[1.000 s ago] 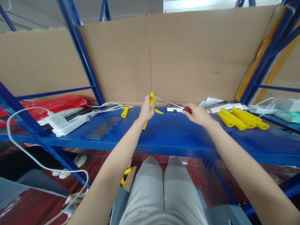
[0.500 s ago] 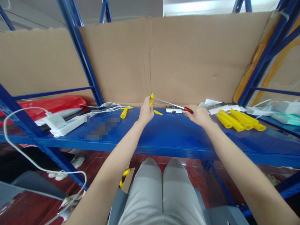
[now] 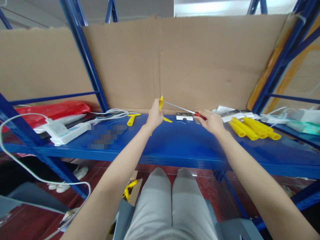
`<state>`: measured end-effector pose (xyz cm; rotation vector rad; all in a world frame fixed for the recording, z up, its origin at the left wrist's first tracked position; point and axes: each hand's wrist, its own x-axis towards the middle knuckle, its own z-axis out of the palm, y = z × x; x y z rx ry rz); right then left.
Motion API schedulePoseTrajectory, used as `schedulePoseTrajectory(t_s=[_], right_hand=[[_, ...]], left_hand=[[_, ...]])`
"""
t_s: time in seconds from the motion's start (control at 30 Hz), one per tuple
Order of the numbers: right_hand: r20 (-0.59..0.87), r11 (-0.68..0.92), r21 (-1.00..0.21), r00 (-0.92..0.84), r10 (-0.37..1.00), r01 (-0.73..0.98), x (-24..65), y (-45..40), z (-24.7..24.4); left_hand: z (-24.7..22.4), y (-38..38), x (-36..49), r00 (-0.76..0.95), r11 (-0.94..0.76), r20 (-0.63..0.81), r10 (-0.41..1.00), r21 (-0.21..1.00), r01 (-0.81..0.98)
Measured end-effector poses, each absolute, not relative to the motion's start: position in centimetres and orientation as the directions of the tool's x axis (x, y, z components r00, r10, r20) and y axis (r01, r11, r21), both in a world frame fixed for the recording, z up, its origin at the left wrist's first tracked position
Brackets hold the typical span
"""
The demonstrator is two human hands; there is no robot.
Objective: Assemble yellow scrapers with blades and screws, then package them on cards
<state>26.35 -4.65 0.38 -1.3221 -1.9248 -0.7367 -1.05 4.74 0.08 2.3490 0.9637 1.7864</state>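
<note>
My left hand (image 3: 155, 113) is closed around a yellow plastic piece (image 3: 161, 102), which looks like the head of a T-shaped handle; the palm hides most of it. In my right hand (image 3: 213, 122) is a screwdriver (image 3: 200, 115) with a red handle, its long shaft pointing left. The screwdriver's tip meets the head of the yellow piece, or comes very close to it. On the shelf beyond my left hand lies a small flat yellow piece (image 3: 167, 119). A small black-and-white box (image 3: 184, 116) sits behind the screwdriver.
A yellow T-shaped handle (image 3: 132, 119) lies left on the blue shelf (image 3: 172, 146). Several yellow tubes (image 3: 246, 129) lie right, before white packets (image 3: 232, 115). A power strip (image 3: 71, 133) and red bag (image 3: 55, 111) are far left. Below, a carton (image 3: 135, 191) holds yellow parts.
The view has shifted slightly. Both hands keep their holds, with the screwdriver still at the yellow piece's head; the handle end of the yellow piece now shows under my left wrist.
</note>
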Motion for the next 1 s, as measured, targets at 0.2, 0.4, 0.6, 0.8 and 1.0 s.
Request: schedulePoseTrajectory(t_s=[0.2,0.4,0.6,0.8,1.0], right_hand=[[0.763,0.272,0.013,-0.185,0.619,0.962,26.0,-4.5,0.2],[0.782,0.323,0.088,-0.266,0.564,0.942,26.1,-4.9,0.3],[0.732,0.375,0.057,-0.294,0.614,0.925,25.8,-4.8,0.3],[0.736,0.325,0.019,-0.233,0.636,0.946,25.8,-4.2,0.0],[0.777,0.335,0.089,-0.276,0.566,0.938,25.9,-4.6,0.1]], left_hand=[[-0.1,4.8,-0.7,0.093,-0.782,0.865,0.493,0.394,0.483],[-1.3,4.0,-0.9,0.073,-0.81,0.907,0.414,0.33,0.484],[-1.8,4.1,-1.8,0.107,-0.82,0.909,0.403,0.307,0.483],[-2.1,4.3,-1.7,0.088,-0.834,0.925,0.369,0.287,0.472],[-2.1,4.1,-1.3,0.058,-0.823,0.94,0.336,0.263,0.503]])
